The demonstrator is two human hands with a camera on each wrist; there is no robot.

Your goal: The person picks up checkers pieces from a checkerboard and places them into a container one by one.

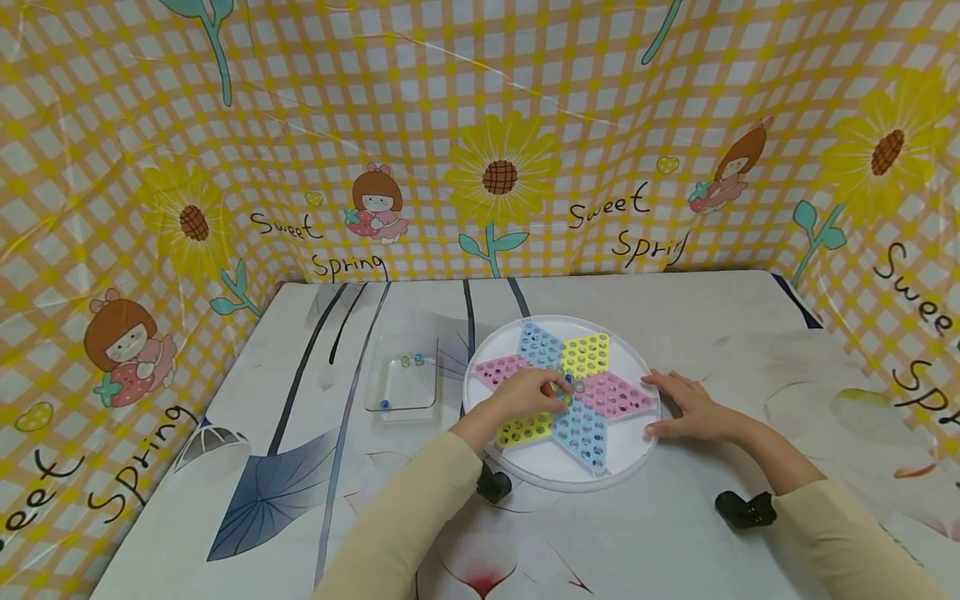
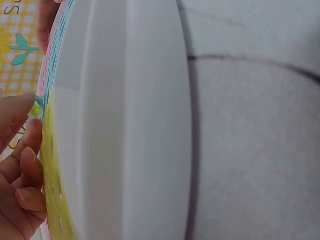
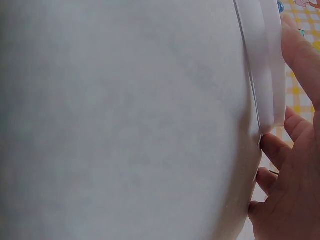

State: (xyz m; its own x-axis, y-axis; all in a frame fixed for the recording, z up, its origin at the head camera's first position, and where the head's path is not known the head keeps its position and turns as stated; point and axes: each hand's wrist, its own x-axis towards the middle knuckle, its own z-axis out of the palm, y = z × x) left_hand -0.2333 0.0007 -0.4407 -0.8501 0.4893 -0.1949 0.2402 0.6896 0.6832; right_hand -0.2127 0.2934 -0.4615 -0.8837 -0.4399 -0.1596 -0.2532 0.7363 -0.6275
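A round white Chinese checkers board lies on the table, its star of holes coloured pink, blue and yellow. Over the star's middle, my left hand reaches in and pinches a yellow-green marble between thumb and finger, just above the holes. A dark blue marble and a clear one sit close to those fingertips. My right hand rests at the board's right rim, its fingers spread and touching the edge, as the right wrist view also shows at the rim.
Left of the board stands a clear plastic box with a blue marble and two more marbles inside. Black wrist straps show below both forearms. A checked cloth hangs behind and at both sides of the table.
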